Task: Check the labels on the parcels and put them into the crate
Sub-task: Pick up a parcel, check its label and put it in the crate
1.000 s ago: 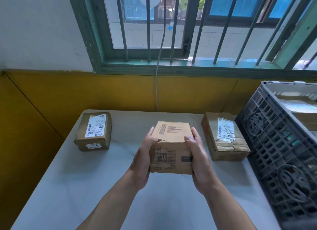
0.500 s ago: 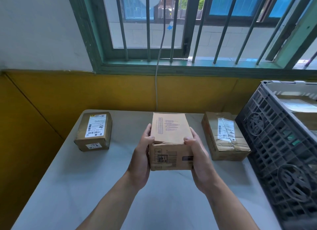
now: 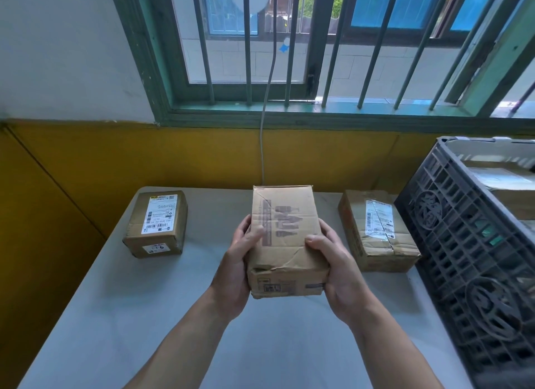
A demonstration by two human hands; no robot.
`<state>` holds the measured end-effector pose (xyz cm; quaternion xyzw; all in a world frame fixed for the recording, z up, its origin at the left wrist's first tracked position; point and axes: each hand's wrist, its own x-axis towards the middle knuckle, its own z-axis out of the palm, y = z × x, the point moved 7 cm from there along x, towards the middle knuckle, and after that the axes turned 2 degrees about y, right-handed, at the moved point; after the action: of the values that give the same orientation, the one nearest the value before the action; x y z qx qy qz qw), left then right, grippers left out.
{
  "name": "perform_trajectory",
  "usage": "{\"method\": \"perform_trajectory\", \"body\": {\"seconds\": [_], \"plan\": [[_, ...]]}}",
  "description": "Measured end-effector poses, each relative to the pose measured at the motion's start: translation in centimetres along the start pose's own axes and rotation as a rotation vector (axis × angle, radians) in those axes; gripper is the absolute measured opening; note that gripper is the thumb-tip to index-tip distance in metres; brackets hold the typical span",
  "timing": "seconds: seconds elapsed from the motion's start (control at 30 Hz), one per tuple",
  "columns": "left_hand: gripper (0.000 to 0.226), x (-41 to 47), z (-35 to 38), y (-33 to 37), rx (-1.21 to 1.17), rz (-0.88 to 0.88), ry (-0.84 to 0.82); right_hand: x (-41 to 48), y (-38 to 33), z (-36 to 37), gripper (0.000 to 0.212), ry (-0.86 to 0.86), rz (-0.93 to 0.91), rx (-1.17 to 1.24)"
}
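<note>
Status: you have 1 box (image 3: 285, 238) in hand, off the table (image 3: 144, 316), about mid-table and level with the 2 parcels lying there. Your left hand (image 3: 236, 272) and right hand (image 3: 335, 270) clamp it by its 2 long sides, thumbs over the top face, fingers wrapped round the sides. It's a firm 2-handed grip with nothing else held.

Done so far: the crate (image 3: 463, 243) at your right already has cardboard in it, at least 1 parcel (image 3: 498, 183). I can't count more through the wall.

Left to do:
- The box in hand is at the label check, I'd say. The 2 faces toward you show only printed marks and a small sticker, and I can't see a white shipping label. It may be on a hidden face.
- Left parcel (image 3: 157, 223) is untouched, label up.
- Right parcel (image 3: 376, 232) is untouched, label up, just beside the crate wall.
- So 3 are still to go in.

Versus 1 s ago:
- You've tipped the box so the printed top face now fills most of the view and the front face has shrunk to a strip.
- The creased near edge now shows.
- Your hands have kept the same side hold.
- Both table parcels and the crate haven't moved.
</note>
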<state>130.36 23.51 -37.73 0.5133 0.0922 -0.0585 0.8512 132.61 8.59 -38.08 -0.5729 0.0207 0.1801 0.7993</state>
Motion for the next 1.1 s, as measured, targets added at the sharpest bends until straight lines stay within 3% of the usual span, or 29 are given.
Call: {"method": "perform_trajectory", "body": {"seconds": [0.27, 0.5, 0.6, 0.7, 0.87, 1.1], "plan": [[0.06, 0.5, -1.1, -0.6, -0.009, -0.005, 0.051, -0.2, 0.0, 0.0, 0.075, 0.023, 0.021, -0.085], [0.068, 0.8, -1.3, -0.9, 0.055, -0.108, 0.093, -0.1, -0.4, 0.0, 0.069, 0.057, -0.054, -0.084], [0.046, 0.8, -1.7, -0.8, 0.059, -0.105, 0.147, -0.3, -0.2, 0.5, 0.083, 0.027, -0.04, -0.12], [0.04, 0.5, -1.5, -0.8, 0.051, -0.093, 0.136, -0.3, -0.4, 0.6, 0.096, 0.036, -0.046, -0.135], [0.052, 0.6, -1.2, -0.4, 0.091, -0.058, 0.149, -0.4, -1.0, 0.4, 0.061, 0.049, -0.105, -0.139], [0.067, 0.4, -1.8, 0.3, 0.142, 0.024, 0.22, -0.9, -1.4, 0.8, 0.077, 0.014, -0.111, -0.152]]}}
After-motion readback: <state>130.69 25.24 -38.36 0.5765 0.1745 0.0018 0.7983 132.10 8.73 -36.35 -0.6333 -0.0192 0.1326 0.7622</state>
